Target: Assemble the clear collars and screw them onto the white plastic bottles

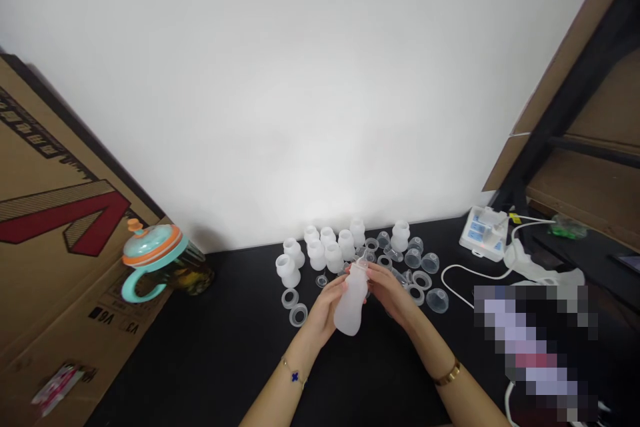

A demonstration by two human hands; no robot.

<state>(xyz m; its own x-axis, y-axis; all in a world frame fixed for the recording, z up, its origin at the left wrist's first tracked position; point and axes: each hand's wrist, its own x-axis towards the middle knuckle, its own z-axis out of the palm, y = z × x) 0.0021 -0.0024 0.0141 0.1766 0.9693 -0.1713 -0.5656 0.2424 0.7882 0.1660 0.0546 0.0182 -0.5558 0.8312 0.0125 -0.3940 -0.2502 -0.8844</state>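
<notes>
Above the black table, my left hand (325, 310) is wrapped round a frosted white baby bottle (352, 310), tilted with its base toward me. A clear teat (363, 259) points up from its neck. My right hand (391, 292) grips the bottle around the neck and collar, its fingertips partly hidden behind it. Beyond both hands stand several short white bottles (333, 257). Clear domed caps (413, 257) and translucent collar rings (422, 279) lie to the right of my hands. Two more rings (299, 314) lie left of my left hand.
A lidded mug (155, 250) with a turquoise handle stands at the left beside a cardboard box (60, 227). At the right, a white power strip (484, 233) trails a white cable (457, 268) across the black table (200, 360). A blurred-out object (535, 347) lies front right. A white wall (320, 113) rises behind.
</notes>
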